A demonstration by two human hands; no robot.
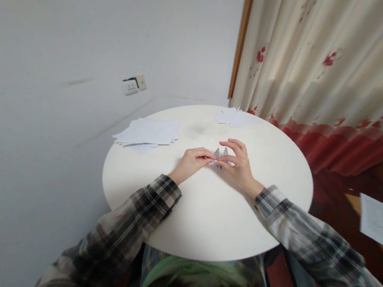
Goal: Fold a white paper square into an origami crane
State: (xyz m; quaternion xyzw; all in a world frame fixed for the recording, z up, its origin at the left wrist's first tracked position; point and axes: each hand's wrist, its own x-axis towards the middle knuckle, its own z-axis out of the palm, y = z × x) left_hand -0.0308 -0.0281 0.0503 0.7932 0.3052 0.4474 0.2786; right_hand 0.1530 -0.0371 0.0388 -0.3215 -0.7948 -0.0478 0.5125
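at frame centre, left hand and right hand both pinch a small folded white paper piece, steadying its points upright on the round white table.

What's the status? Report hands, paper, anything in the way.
Both left hand and right hand pinch the folded paper over the table. Stack of loose sheets far left, folded pieces at far edge, both apart from the hands.

Soft even daylight, wide-angle edge warping, slight blur.
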